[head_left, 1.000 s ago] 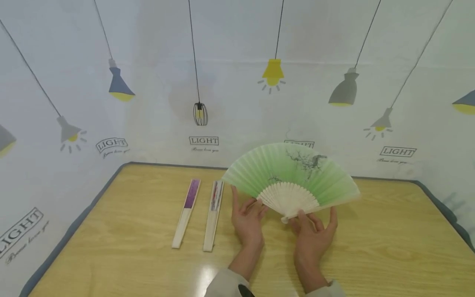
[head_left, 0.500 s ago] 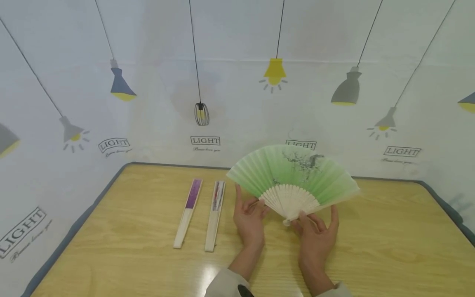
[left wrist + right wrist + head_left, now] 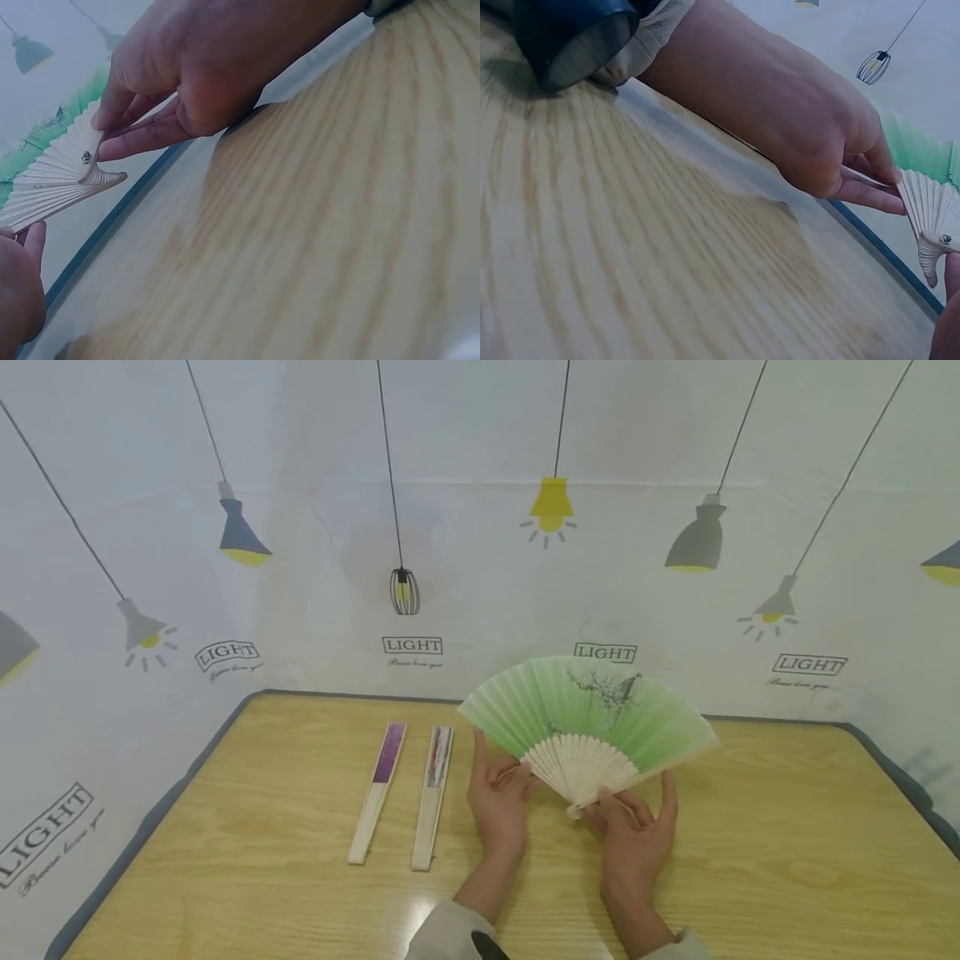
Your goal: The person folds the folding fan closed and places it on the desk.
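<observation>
A spread green folding fan (image 3: 588, 714) with a dark branch print and pale ribs is held up over the table, its pivot end toward me. At the fan's left edge my left hand (image 3: 501, 810) pinches the outer rib, index finger raised behind the leaf. My right hand (image 3: 637, 843) pinches the other outer rib close to the pivot. Across the left wrist view, the right hand's thumb presses the rib beside the metal rivet (image 3: 86, 157). The right wrist view shows the left thumb and fingers (image 3: 874, 196) gripping the edge of the ribs.
Two closed folding fans lie side by side left of my hands, one with a purple leaf (image 3: 388, 752), one with a grey and red print (image 3: 431, 797). Behind the wooden table (image 3: 247, 827) stands a white wall sheet (image 3: 480, 527) printed with lamps.
The open fan has tipped slightly, its top edge lower, showing more of the printed word behind it. Both hands keep the same grip. The closed fans stay put.
</observation>
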Tool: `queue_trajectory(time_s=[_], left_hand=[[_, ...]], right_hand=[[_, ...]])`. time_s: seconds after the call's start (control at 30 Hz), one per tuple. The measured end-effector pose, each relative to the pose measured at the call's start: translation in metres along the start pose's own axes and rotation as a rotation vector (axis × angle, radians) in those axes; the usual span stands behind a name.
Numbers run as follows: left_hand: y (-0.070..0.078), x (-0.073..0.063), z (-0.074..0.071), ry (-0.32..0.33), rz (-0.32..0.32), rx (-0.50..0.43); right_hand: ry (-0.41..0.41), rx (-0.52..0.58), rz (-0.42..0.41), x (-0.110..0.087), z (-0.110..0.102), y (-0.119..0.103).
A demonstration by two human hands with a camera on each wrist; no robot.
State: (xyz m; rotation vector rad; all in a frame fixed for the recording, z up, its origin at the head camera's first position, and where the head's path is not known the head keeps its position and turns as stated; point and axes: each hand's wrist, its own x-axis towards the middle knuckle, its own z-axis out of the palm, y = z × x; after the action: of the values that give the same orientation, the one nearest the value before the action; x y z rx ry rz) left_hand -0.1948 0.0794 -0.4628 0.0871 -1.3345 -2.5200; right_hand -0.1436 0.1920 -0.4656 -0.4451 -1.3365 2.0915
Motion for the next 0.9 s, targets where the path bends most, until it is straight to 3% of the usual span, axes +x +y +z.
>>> queue_trajectory(time_s=[0.6,0.9], left_hand=[[-0.002,0.002,-0.007,-0.031,-0.021,0.042],[0.002,0.006,-0.011,-0.053,-0.008,0.068]], right_hand=[[-0.061,-0.029,-0.012,0.0,-0.005,0.002],[-0.136,-0.097,-0.027,0.002,-0.005,0.0]])
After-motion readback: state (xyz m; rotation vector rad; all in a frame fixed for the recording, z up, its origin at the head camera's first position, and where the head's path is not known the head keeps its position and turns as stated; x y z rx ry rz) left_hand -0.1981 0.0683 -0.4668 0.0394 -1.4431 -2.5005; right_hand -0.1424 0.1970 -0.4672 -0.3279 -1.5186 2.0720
